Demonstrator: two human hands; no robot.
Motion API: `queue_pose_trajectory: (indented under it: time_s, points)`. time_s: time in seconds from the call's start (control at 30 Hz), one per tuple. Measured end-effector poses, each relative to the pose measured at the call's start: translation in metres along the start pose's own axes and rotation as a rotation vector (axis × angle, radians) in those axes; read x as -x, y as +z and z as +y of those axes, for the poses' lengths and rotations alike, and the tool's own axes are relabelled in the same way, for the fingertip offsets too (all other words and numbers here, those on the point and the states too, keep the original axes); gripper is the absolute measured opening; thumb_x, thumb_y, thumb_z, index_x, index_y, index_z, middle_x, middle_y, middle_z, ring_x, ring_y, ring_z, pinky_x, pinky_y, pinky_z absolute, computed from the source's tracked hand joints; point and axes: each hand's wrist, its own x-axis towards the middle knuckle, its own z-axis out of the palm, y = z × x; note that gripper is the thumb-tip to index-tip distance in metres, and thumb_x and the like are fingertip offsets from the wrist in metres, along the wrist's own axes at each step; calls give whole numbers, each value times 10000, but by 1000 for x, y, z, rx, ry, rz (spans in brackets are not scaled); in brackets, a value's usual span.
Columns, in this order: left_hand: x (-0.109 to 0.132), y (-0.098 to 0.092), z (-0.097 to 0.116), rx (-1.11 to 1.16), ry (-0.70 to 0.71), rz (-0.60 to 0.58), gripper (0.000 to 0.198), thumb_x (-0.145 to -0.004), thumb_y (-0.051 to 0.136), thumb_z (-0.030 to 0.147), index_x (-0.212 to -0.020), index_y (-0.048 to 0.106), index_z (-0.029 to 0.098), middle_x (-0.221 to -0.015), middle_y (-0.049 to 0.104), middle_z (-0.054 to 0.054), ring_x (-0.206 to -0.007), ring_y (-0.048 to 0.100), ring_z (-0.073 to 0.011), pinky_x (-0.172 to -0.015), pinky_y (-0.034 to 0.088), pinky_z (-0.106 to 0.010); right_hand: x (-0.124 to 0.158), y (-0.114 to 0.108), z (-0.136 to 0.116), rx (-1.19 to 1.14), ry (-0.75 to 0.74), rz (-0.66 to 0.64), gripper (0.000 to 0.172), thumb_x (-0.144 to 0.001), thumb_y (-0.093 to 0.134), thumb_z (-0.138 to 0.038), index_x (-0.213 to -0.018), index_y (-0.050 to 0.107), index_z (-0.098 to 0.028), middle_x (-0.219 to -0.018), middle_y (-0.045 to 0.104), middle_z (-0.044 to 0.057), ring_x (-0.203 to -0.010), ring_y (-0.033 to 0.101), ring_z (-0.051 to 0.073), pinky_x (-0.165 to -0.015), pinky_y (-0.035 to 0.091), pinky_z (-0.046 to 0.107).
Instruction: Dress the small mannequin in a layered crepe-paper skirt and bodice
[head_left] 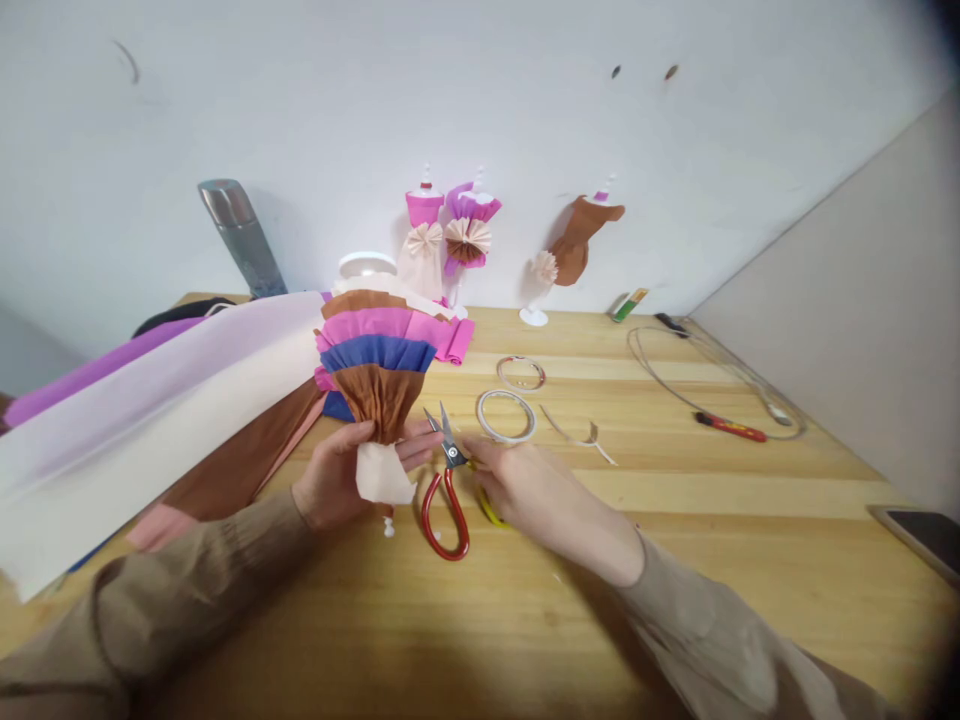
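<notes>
My left hand (339, 478) is closed around the waist of a small mannequin wearing a layered crepe paper dress (377, 372), with brown, blue, pink and cream tiers fanned out away from me. Red-handled scissors (445, 490) lie on the table just right of that hand, blades pointing away. My right hand (529, 490) rests palm down beside the scissors, over something yellow; its fingers are hidden from view. A roll of clear tape (506, 415) lies just beyond the right hand.
Rolled sheets of crepe paper (150, 400) stretch across the left side. Three dressed mini mannequins (450, 240) stand by the wall with a metal flask (244, 235). A second tape ring (520, 372), wire loop (712, 375), red screwdriver (731, 428) and phone (926, 535) lie to the right.
</notes>
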Motion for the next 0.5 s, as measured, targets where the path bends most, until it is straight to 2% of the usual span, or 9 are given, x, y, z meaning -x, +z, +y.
queue_pose_trajectory:
  time_s: [0.1,0.17,0.2,0.3,0.4,0.5]
  points:
    - [0,3,1,3,-10,-17,505,-850,589,411,-1224,677,84,-1381,621,-124,-1362,506,-272,-1195,307,-358,-7,-8,6,-172,85,179,237,-886,539,-237,-1035,705,-159,-776,708,78,-673,626,193,-616,423,303]
    - [1,8,3,-1,-15,-28,514,-841,603,414,-1241,675,99,-1378,625,-109,-1355,514,-269,-1188,319,-349,-15,-8,8,-406,120,314,307,-863,581,-316,-1093,685,-142,-785,684,64,-693,604,183,-638,441,309]
    - [1,11,4,-4,-15,-30,510,-837,608,415,-1238,680,108,-1367,634,-103,-1346,525,-270,-1185,325,-351,-20,-5,9,-555,123,339,350,-833,608,-337,-1114,673,-138,-771,660,46,-682,582,170,-633,442,303]
    - [3,20,5,-24,0,-26,473,-822,626,400,-1200,709,128,-1322,667,-95,-1305,563,-286,-1172,347,-375,-33,7,10,-909,150,312,366,-755,662,-404,-1016,663,-148,-666,556,-22,-594,499,126,-578,409,274]
    - [4,27,5,-50,31,-33,424,-802,655,387,-1129,746,133,-1306,676,-93,-1283,580,-303,-1152,379,-382,-42,16,9,-1001,165,299,311,-723,675,-471,-800,599,-179,-610,509,-43,-544,460,103,-540,386,257]
    - [4,30,6,-70,21,-41,415,-793,678,393,-1105,757,132,-1300,679,-95,-1278,585,-296,-1141,394,-355,-45,17,8,-1056,176,296,338,-705,677,-499,-694,518,-201,-593,512,-40,-509,437,89,-508,372,247]
